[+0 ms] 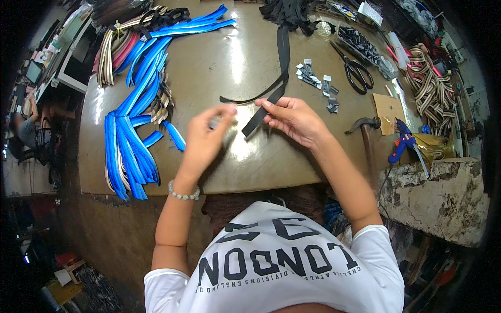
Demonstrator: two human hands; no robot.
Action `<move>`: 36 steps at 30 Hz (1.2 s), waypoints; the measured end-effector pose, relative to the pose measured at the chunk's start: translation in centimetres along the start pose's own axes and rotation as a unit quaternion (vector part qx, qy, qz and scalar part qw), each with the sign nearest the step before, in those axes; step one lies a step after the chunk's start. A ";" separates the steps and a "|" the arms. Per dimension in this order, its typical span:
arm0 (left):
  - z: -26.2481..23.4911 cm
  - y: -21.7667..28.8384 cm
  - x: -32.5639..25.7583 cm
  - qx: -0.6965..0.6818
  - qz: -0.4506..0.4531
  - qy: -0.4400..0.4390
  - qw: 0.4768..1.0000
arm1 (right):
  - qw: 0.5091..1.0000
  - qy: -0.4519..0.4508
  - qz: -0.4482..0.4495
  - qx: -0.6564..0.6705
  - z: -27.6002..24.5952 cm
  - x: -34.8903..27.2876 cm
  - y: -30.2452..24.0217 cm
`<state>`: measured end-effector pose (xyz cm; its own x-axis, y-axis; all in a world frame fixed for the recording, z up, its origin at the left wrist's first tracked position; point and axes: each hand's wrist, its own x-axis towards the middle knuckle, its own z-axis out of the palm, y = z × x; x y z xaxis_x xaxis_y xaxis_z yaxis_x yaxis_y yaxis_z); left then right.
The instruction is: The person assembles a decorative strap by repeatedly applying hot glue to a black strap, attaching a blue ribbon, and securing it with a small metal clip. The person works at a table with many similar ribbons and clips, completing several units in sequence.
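Note:
Between the thumb and fingers of my right hand (293,121) is a black webbing strap (254,123), its cut end hanging down toward the middle of the table. The strap runs back to a black bundle at the far edge. A second, narrower black strip (245,100) branches off it and curves left. My left hand (204,136), slightly blurred, is raised just left of the strap end, apart from it. Its fingers are curled in around something small and greyish, too smeared to name. Small black-and-white pieces (308,75) lie on the table beyond my right hand.
Blue straps (128,141) are piled on the left of the brown table (224,172). To the right lie black scissors (357,73), a hammer (369,141), a cardboard piece (387,112) and a blue glue gun (401,143). Striped straps (430,88) heap at the far right.

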<state>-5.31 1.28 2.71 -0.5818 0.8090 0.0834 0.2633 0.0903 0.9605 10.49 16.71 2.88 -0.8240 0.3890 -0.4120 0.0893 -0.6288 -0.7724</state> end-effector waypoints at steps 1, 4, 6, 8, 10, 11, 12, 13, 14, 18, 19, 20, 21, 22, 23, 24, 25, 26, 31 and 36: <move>0.0 0.0 -0.6 0.046 -0.040 -0.084 0.995 | 1.000 -0.009 0.005 -0.003 0.0 0.0 0.4; 0.5 0.2 -1.2 0.005 -0.037 -0.124 0.992 | 1.000 -0.009 -0.001 -0.024 -0.5 0.9 0.4; 0.3 0.4 -1.5 0.048 -0.044 -0.139 0.988 | 0.997 -0.020 -0.002 -0.077 -1.3 2.8 -1.0; 0.2 0.7 -2.4 0.072 -0.046 -0.154 0.984 | 0.981 -0.017 -0.045 -0.190 -2.9 5.6 -4.1; 0.2 0.9 -3.9 0.098 -0.061 -0.172 0.978 | 0.966 0.018 -0.071 -0.249 -4.7 9.2 -7.5; 0.4 1.0 -4.9 0.141 -0.028 -0.185 0.972 | 0.961 0.044 -0.124 -0.244 -5.5 11.0 -8.5; 0.9 1.0 -5.9 0.159 0.001 -0.175 0.972 | 0.952 0.069 -0.165 -0.249 -6.3 12.6 -9.3; 1.4 0.9 -6.9 0.195 0.033 -0.154 0.968 | 0.935 0.080 -0.208 -0.277 -7.0 14.0 -9.7; 2.0 0.8 -7.7 0.238 0.056 -0.134 0.960 | 0.915 0.088 -0.239 -0.312 -7.5 15.2 -9.6; 3.4 0.2 -8.9 0.300 0.147 -0.061 0.940 | 0.688 0.137 -0.402 -0.588 -8.2 17.8 -7.0; 3.5 0.2 -8.9 0.316 0.135 -0.082 0.936 | 0.685 0.147 -0.376 -0.607 -8.0 17.8 -6.5; 3.5 0.2 -8.9 0.331 0.135 -0.085 0.930 | 0.691 0.163 -0.377 -0.595 -7.5 17.9 -6.4; 3.4 0.2 -8.9 0.345 0.135 -0.090 0.924 | 0.699 0.177 -0.371 -0.585 -6.9 17.5 -6.4; 3.4 0.2 -8.9 0.360 0.136 -0.096 0.918 | 0.716 0.209 -0.327 -0.580 -6.1 16.8 -6.5; 3.3 0.3 -8.9 0.353 0.141 -0.096 0.920 | 0.731 0.204 -0.312 -0.572 -5.3 15.6 -6.9; 3.2 0.3 -8.9 0.347 0.147 -0.094 0.921 | 0.714 0.218 -0.351 -0.565 -4.5 14.0 -7.0; 3.2 0.3 -8.8 0.341 0.153 -0.093 0.923 | 0.695 0.232 -0.389 -0.557 -3.6 11.9 -6.9; 3.1 0.3 -8.7 0.346 0.164 -0.095 0.919 | 0.689 0.260 -0.387 -0.555 -2.8 9.4 -6.5; 3.5 0.0 -7.8 0.353 0.178 -0.119 0.911 | 0.677 0.334 -0.396 -0.522 -5.6 -9.5 -0.4; 3.6 0.0 -7.7 0.358 0.167 -0.117 0.911 | 0.481 0.760 -0.288 -0.328 -16.5 -21.3 2.9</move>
<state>1.95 -2.80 1.13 -0.2189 0.9552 0.1991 0.8788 0.1043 0.4656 37.57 17.73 1.44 0.4996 0.7278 0.4698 0.6600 0.0314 -0.7506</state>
